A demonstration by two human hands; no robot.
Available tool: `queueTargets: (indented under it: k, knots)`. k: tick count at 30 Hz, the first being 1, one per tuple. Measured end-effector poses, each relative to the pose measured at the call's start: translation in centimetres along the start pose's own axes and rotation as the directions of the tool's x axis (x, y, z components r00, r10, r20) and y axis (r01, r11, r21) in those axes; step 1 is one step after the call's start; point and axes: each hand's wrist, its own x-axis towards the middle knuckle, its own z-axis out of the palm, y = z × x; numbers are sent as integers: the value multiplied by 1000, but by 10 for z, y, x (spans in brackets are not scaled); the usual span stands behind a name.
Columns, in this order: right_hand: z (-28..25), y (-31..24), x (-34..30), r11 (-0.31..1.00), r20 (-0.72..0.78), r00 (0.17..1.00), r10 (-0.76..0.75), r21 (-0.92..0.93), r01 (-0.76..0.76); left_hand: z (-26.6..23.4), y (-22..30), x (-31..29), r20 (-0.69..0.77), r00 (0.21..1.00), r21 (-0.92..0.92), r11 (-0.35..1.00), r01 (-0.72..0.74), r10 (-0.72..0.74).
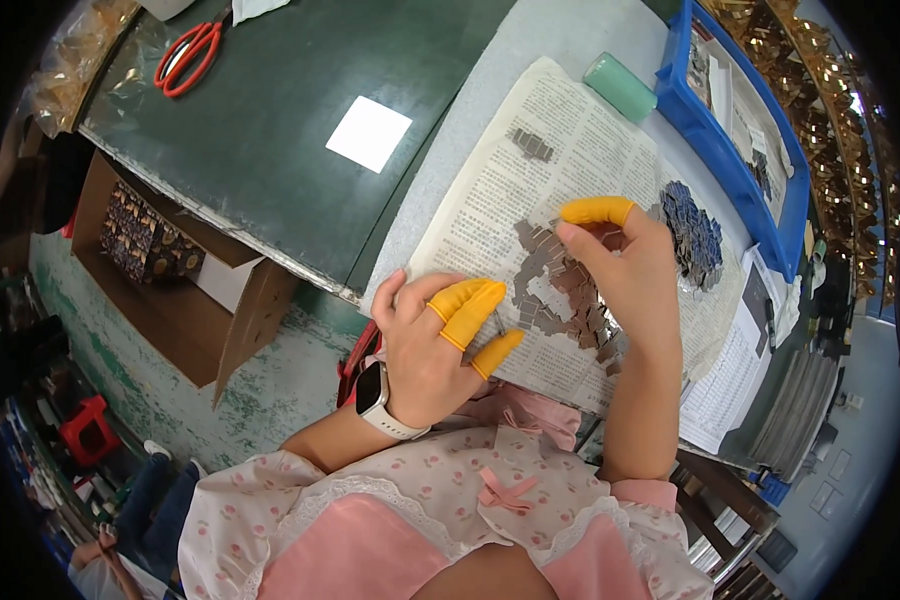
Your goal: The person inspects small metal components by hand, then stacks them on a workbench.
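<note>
Yellow finger cots cover the thumb and two fingers of my left hand (440, 335), which is curled at the near left edge of a newspaper sheet. A thin greyish bit shows between its fingertips and thumb, too small to name. Over the sheet, my right hand (625, 265), with one yellow finger cot, pinches a small flat metal piece at its fingertips. Just below those fingertips spreads a pile of small flat grey and brownish metal pieces (545, 285), partly hidden by the hand. A small group of joined grey pieces (532, 145) lies farther up the newspaper (470, 210).
Right of my right hand sits a heap of dark bluish pieces (692, 235). Beyond are a green cylinder (620, 88) and a blue tray (735, 165). Red-handled scissors (190, 58) and a white square (369, 134) lie on the green table. An open carton (235, 320) stands below left.
</note>
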Motion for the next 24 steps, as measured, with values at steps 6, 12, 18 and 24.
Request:
queueTargets:
  k: [6, 12, 18, 24]
  knots:
    - [-9, -1, 1, 977, 26, 993, 117, 174, -120, 1, -1, -1, -9, 1000, -5, 1000, 0, 0]
    - [-16, 1, -4, 963, 84, 989, 125, 231, -141, 1, -1, -1, -10, 1000, -8, 1000, -2, 2]
    - [3, -3, -39, 994, 164, 986, 39, 90, -54, 3, -5, -6, -31, 999, 8, 1000, -25, 25]
    - [18, -19, -61, 980, 164, 983, -78, -169, 106, 5, -6, -8, -38, 999, 8, 999, -36, 36]
